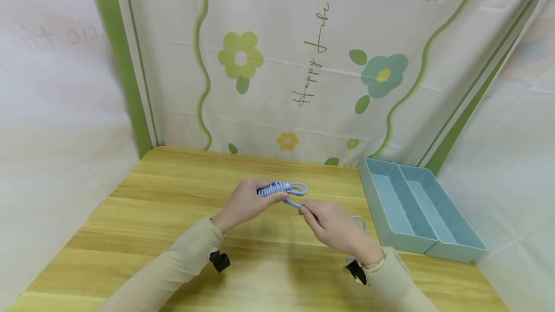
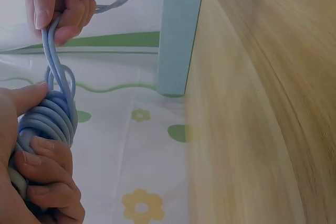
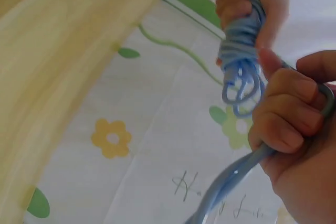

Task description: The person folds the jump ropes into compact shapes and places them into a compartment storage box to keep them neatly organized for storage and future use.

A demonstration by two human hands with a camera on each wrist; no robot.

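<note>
A blue cord (image 1: 273, 188) is wound in tight coils into a bundle, with loops standing out at its right end. My left hand (image 1: 249, 201) grips the coiled bundle, its fingers curled round it and the thumb along the near side. To the right, my right hand (image 1: 331, 225) holds a doubled length of the cord that runs taut from the bundle. In the right wrist view, the doubled cord (image 3: 231, 174) passes through the curled fingers of the right hand (image 3: 294, 119) and trails away below. The trailing loop shows beyond the right hand in the head view.
A light blue tray (image 1: 416, 235) with two long compartments stands at the right side of the wooden table (image 1: 173, 191). Behind the table hangs a white curtain (image 1: 277, 119) printed with flowers, and similar sheets close off both sides.
</note>
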